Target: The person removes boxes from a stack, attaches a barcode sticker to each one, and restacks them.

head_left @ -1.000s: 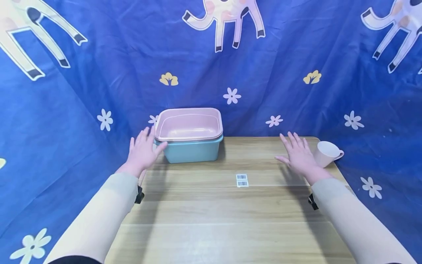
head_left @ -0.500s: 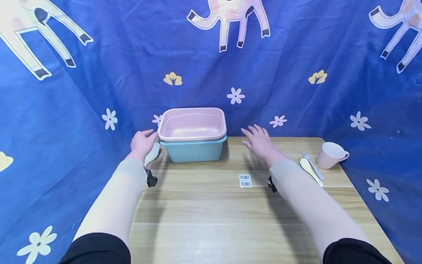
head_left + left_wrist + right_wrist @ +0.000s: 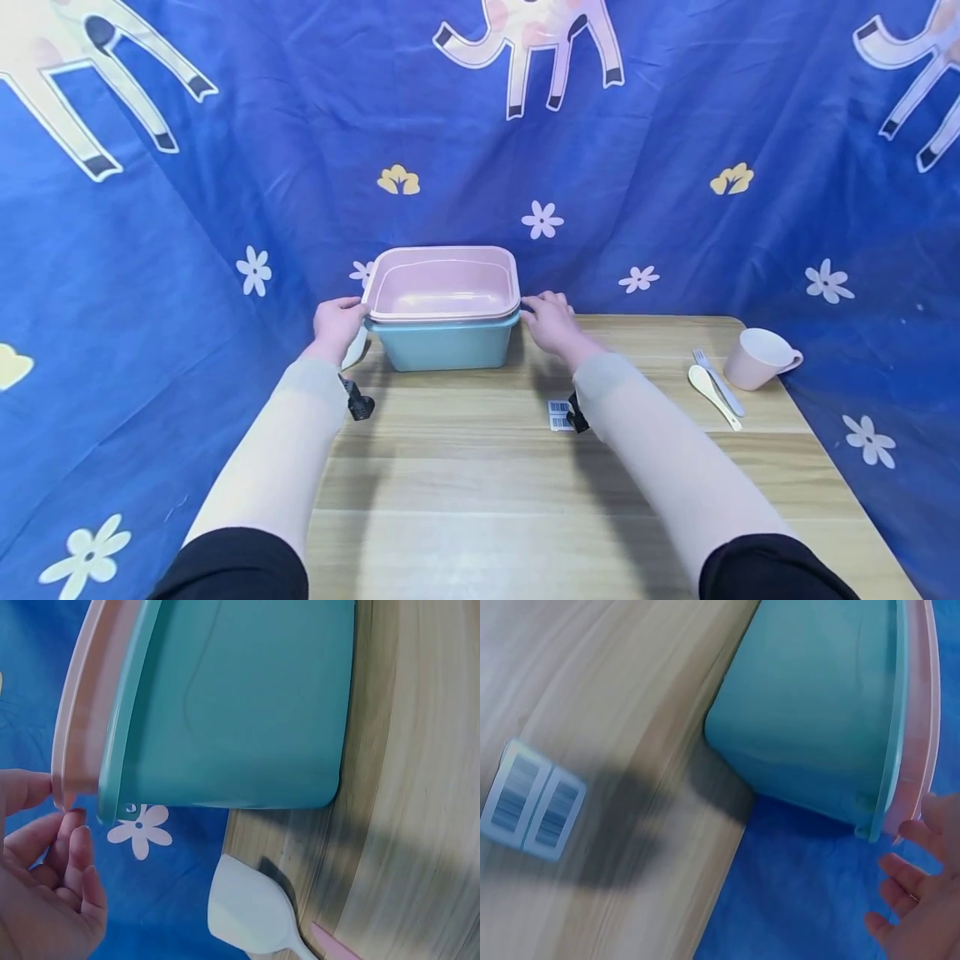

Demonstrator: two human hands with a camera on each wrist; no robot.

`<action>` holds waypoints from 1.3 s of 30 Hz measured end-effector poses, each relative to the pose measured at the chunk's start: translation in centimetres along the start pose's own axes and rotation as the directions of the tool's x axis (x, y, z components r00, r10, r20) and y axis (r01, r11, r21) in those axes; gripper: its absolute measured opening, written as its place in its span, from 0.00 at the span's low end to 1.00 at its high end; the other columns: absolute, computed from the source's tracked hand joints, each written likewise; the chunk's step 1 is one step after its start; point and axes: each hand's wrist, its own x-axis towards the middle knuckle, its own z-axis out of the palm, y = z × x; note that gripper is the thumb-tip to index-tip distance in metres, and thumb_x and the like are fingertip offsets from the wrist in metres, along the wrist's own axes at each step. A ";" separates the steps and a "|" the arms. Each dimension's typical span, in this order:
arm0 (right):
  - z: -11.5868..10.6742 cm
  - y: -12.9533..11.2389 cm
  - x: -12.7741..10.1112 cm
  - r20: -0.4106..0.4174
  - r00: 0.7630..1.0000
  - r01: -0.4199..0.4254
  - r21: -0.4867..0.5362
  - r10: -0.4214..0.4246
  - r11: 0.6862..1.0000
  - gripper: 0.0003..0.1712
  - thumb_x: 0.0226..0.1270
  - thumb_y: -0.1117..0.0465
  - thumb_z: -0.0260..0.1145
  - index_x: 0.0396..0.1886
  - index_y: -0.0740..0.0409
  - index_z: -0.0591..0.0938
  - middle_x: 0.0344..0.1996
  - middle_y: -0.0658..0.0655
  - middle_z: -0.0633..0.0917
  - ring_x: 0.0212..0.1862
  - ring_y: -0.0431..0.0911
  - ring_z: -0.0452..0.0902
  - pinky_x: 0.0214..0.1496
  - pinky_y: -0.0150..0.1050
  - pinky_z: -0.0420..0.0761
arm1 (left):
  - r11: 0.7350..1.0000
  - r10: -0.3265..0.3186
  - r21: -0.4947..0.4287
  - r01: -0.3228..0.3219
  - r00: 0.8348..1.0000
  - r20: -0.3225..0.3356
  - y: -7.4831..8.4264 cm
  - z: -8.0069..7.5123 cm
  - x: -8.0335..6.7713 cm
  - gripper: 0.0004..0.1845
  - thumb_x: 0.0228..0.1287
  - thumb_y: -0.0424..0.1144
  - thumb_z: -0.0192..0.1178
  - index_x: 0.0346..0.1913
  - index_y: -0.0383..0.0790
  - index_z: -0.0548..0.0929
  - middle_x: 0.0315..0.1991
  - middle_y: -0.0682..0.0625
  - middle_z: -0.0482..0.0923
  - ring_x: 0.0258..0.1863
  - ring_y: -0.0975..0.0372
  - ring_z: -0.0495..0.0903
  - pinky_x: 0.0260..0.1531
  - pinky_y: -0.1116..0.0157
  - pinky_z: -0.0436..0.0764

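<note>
Two nested tubs, a pink tub (image 3: 442, 283) set inside a teal tub (image 3: 444, 343), are placed at the counter's (image 3: 480, 483) far edge. The pink rim is pinched by the left hand (image 3: 337, 325) and touched by the right hand (image 3: 551, 321), whose hold cannot be told. A white scoop (image 3: 251, 911) lies beside the teal tub at the left; a fork (image 3: 718, 380), spoon (image 3: 711, 393) and pink cup (image 3: 757, 358) lie near the right edge.

Gripping the pink tub (image 3: 444, 287), nested in the teal tub (image 3: 442, 343), by its rim: left hand (image 3: 337, 325) at one end, right hand (image 3: 550, 321) at the other. Lying well apart on the wooden table (image 3: 480, 483): spoon (image 3: 712, 393), fork (image 3: 717, 380), pink cup (image 3: 757, 358).
</note>
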 end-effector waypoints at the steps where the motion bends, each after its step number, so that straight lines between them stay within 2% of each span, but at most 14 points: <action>1: 0.1 -0.1 0.1 -0.006 1.000 -0.013 0.021 0.013 1.000 0.25 0.79 0.50 0.52 0.70 0.51 0.73 0.61 0.59 0.72 0.63 0.55 0.60 0.65 0.51 0.62 | 1.000 -0.009 -0.011 0.009 1.000 0.001 0.0 0.1 0.0 0.25 0.65 0.39 0.59 0.63 0.31 0.77 0.61 0.36 0.75 0.65 0.49 0.69 0.64 0.57 0.67; 4: 0.4 -0.3 0.5 -0.012 0.998 -0.061 0.146 0.063 0.987 0.23 0.78 0.53 0.53 0.67 0.55 0.76 0.60 0.60 0.75 0.64 0.56 0.64 0.65 0.50 0.65 | 0.999 -0.025 -0.031 0.025 1.000 0.004 -0.1 0.3 0.1 0.24 0.66 0.38 0.58 0.62 0.28 0.76 0.61 0.34 0.74 0.64 0.48 0.69 0.63 0.57 0.68; 6: 0.6 -0.5 0.8 -0.006 0.996 -0.089 0.273 0.094 0.958 0.21 0.78 0.56 0.53 0.64 0.59 0.77 0.59 0.61 0.77 0.64 0.56 0.67 0.65 0.48 0.67 | 0.998 -0.026 -0.056 0.026 1.000 0.002 -0.2 0.4 0.3 0.24 0.65 0.36 0.58 0.62 0.27 0.76 0.60 0.33 0.75 0.63 0.48 0.70 0.63 0.58 0.68; 7: 0.6 -0.6 0.9 0.001 0.994 -0.105 0.345 0.112 0.933 0.20 0.78 0.57 0.53 0.62 0.61 0.78 0.58 0.62 0.79 0.62 0.54 0.70 0.63 0.47 0.69 | 0.997 -0.026 -0.067 0.027 1.000 0.002 -0.2 0.4 0.3 0.24 0.65 0.36 0.58 0.62 0.26 0.76 0.60 0.33 0.75 0.63 0.48 0.70 0.63 0.58 0.69; 10: 0.8 -0.9 1.3 0.024 0.986 -0.150 0.549 0.163 0.822 0.18 0.77 0.61 0.54 0.57 0.68 0.79 0.50 0.66 0.81 0.49 0.51 0.77 0.50 0.41 0.76 | 0.994 -0.031 -0.105 0.031 1.000 -0.001 -0.3 0.5 0.4 0.23 0.65 0.35 0.58 0.61 0.25 0.77 0.59 0.32 0.75 0.61 0.49 0.71 0.62 0.57 0.69; 14: 1.0 -1.2 1.5 0.074 0.966 -0.222 0.731 0.248 0.645 0.15 0.77 0.64 0.54 0.52 0.71 0.79 0.38 0.64 0.80 0.34 0.45 0.74 0.33 0.35 0.74 | 0.990 -0.056 -0.132 0.056 0.998 0.002 -0.3 0.7 0.5 0.22 0.63 0.34 0.58 0.58 0.25 0.79 0.54 0.34 0.78 0.56 0.51 0.73 0.61 0.58 0.68; 16: 1.0 -1.3 1.5 0.105 0.954 -0.252 0.783 0.279 0.568 0.14 0.77 0.64 0.55 0.52 0.71 0.78 0.35 0.60 0.78 0.32 0.44 0.73 0.30 0.32 0.75 | 0.989 -0.069 -0.130 0.069 0.998 0.009 -0.2 0.8 0.5 0.21 0.63 0.34 0.58 0.56 0.25 0.80 0.50 0.36 0.79 0.53 0.52 0.73 0.60 0.58 0.68; 18: 0.9 -1.4 1.6 0.138 0.945 -0.279 0.815 0.297 0.509 0.14 0.76 0.64 0.56 0.53 0.71 0.77 0.35 0.59 0.77 0.34 0.46 0.76 0.29 0.31 0.77 | 0.990 -0.082 -0.116 0.083 0.996 0.018 -0.3 0.8 0.6 0.20 0.63 0.34 0.59 0.55 0.25 0.80 0.45 0.38 0.79 0.50 0.53 0.73 0.59 0.59 0.68; 20: 0.8 -1.5 1.6 0.165 0.939 -0.298 0.829 0.303 0.473 0.15 0.76 0.64 0.56 0.54 0.72 0.77 0.36 0.59 0.77 0.38 0.50 0.77 0.29 0.31 0.79 | 0.990 -0.095 -0.104 0.097 0.995 0.025 -0.4 0.6 0.8 0.20 0.64 0.35 0.59 0.54 0.25 0.80 0.42 0.41 0.79 0.49 0.53 0.73 0.58 0.59 0.68; 23: 0.5 -1.6 1.8 0.189 0.934 -0.316 0.831 0.302 0.458 0.16 0.76 0.64 0.57 0.55 0.72 0.76 0.37 0.59 0.77 0.43 0.55 0.78 0.29 0.31 0.80 | 0.990 -0.112 -0.088 0.115 0.993 0.035 -0.5 0.4 1.1 0.19 0.65 0.36 0.60 0.54 0.26 0.80 0.40 0.43 0.79 0.49 0.54 0.73 0.59 0.58 0.68; 30: 0.1 -1.6 2.0 0.217 0.932 -0.336 0.816 0.290 0.471 0.16 0.76 0.62 0.57 0.54 0.71 0.76 0.38 0.59 0.78 0.37 0.48 0.77 0.42 0.40 0.84 | 0.993 -0.096 -0.061 0.099 0.994 0.049 -0.2 0.3 1.0 0.19 0.65 0.36 0.60 0.54 0.25 0.79 0.43 0.40 0.79 0.50 0.52 0.72 0.60 0.56 0.66; 35: 0.2 -1.3 2.2 0.223 0.934 -0.335 0.818 0.280 0.468 0.16 0.76 0.62 0.58 0.53 0.71 0.75 0.37 0.59 0.79 0.35 0.47 0.77 0.54 0.49 0.79 | 0.996 -0.070 -0.043 0.072 0.997 0.043 -0.3 0.2 0.8 0.19 0.64 0.36 0.59 0.52 0.24 0.80 0.44 0.38 0.78 0.51 0.51 0.73 0.60 0.56 0.67; 39: 0.2 -1.3 2.2 0.225 0.936 -0.331 0.824 0.271 0.459 0.16 0.76 0.63 0.58 0.53 0.72 0.74 0.36 0.59 0.79 0.33 0.46 0.78 0.58 0.51 0.76 | 0.998 -0.054 -0.022 0.055 0.998 0.036 -0.3 0.1 0.6 0.18 0.63 0.36 0.59 0.51 0.25 0.80 0.44 0.39 0.78 0.50 0.51 0.73 0.58 0.56 0.68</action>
